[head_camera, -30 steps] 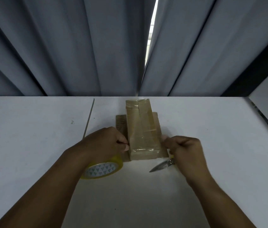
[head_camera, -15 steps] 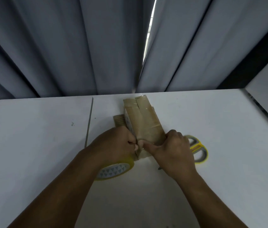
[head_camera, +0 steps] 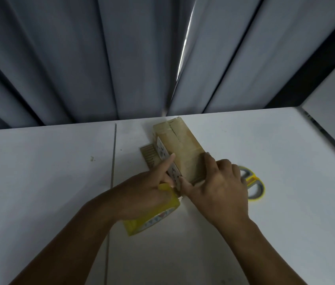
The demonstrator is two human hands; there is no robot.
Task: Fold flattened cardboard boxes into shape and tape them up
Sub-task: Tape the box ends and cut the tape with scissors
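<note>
A small brown cardboard box [head_camera: 183, 147], glossy with tape, lies on the white table [head_camera: 39, 182], its far end pointing away to the left. My left hand [head_camera: 146, 192] presses its straight index finger along the box's left side, over a strip of printed tape. Its other fingers curl at the yellow tape roll [head_camera: 152, 220], which sits tilted under the palm. My right hand [head_camera: 220, 186] grips the box's near end, with fingers bent over the top edge and the thumb at the near left corner.
Scissors with yellow and grey handles [head_camera: 254, 187] lie just right of my right hand, partly hidden by it. A flat piece of corrugated cardboard [head_camera: 149, 156] sticks out from under the box's left side. Grey curtains hang behind the table's far edge.
The box has turned so its far end swings left. My left index finger has stretched out along the box's side. My right hand has shifted onto the box's near end, uncovering the scissors.
</note>
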